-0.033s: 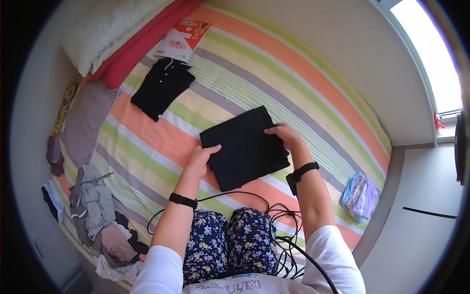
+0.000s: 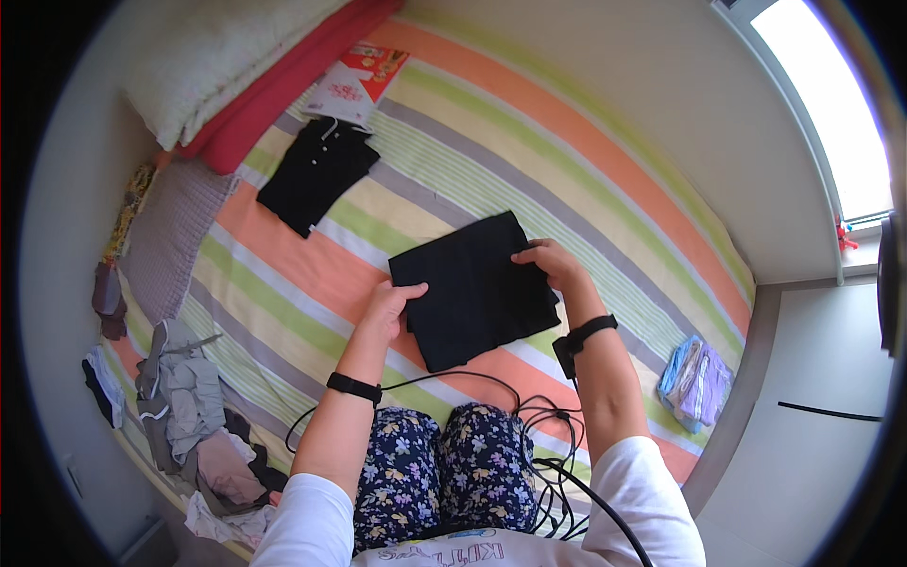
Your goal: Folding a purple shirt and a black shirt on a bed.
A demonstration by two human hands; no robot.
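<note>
A black folded garment, roughly square, is held between my two hands above the striped bedsheet. My left hand grips its left edge, thumb on top and the other fingers hidden beneath. At its right edge my right hand has the same grip, with the thumb lying on the cloth. Slightly uneven layers show along the lower right edge. Farther off to the left lies a second piece of folded black clothing with small light buttons and a pale cord at its top.
Beyond the black clothing is a red and white packet. Rumpled grey and pink clothes lie at the left, near a mauve pillow. Folded blue and purple items sit at the right. Black cables coil beside my knees.
</note>
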